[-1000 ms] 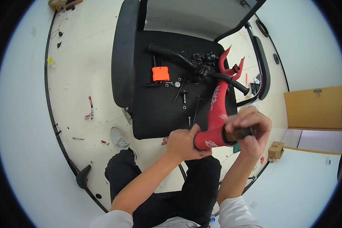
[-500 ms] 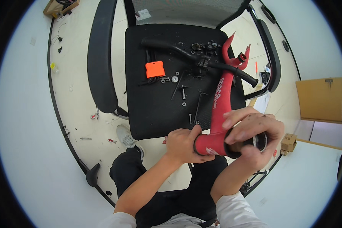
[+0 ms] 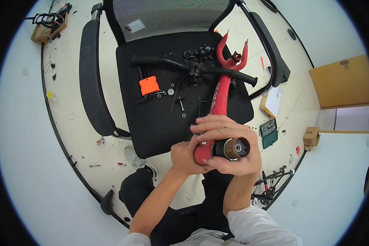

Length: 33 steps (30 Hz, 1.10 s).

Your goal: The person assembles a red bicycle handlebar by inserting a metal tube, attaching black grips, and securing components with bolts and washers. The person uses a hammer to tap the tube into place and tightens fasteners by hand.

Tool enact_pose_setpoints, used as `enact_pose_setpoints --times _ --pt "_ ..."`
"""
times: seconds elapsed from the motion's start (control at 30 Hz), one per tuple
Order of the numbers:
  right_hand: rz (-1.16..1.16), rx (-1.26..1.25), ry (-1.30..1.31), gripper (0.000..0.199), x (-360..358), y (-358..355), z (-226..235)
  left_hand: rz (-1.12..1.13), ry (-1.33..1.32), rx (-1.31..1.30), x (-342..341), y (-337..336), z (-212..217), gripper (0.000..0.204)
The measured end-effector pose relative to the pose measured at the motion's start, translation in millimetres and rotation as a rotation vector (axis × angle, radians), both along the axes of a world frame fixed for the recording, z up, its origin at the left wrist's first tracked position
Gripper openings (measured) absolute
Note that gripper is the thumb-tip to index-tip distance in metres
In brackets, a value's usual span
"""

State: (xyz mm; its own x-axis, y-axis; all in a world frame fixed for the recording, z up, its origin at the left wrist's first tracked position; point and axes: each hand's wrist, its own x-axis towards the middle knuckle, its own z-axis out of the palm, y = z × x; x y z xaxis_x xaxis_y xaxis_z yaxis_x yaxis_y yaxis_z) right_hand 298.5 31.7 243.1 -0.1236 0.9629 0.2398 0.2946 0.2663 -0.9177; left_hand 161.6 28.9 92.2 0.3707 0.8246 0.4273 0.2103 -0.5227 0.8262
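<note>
A red bicycle frame (image 3: 220,98) leans against the front of the chair seat, its forked end resting at the back right. My left hand (image 3: 183,158) is wrapped round the near red tube end. From that tube sticks out a black cylindrical part (image 3: 221,149) with a brown band and a bolt in its end face. My right hand (image 3: 244,158) curls round this part, its fingers over the top and its thumb below. How deep the part sits in the tube is hidden by my fingers.
On the black chair seat (image 3: 151,131) lie a black handlebar (image 3: 164,61), an orange hex-key holder (image 3: 149,85), bolts, nuts and loose hex keys. An armrest (image 3: 95,78) stands each side. A green case (image 3: 269,133) and a black bicycle frame (image 3: 270,186) are on the floor at right.
The near tube end and both hands have shifted left in view. My right hand has turned, and the cylindrical part's end face now shows. The view has also swung, revealing more floor at right.
</note>
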Motion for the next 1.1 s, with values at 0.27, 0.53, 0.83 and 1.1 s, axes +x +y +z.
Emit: enact_pose_setpoints --times 0.27,0.53,0.83,1.1 --pt "0.057 -0.120 -0.171 0.066 5.8 -12.6 4.3 -0.015 -0.021 -0.021 1.3 -1.9 0.7 0.073" --pt "-0.240 -0.090 -0.225 0.069 -20.9 -32.1 -3.6 0.003 0.044 -0.071 -2.7 -4.9 4.0 0.062" --pt "-0.358 0.075 0.064 0.040 -4.5 -56.4 7.7 0.004 0.029 -0.036 -1.5 0.4 19.9 0.054" --pt "-0.406 0.014 0.052 0.039 -8.2 -54.9 20.3 0.048 0.021 0.003 5.1 -2.9 17.4 0.055"
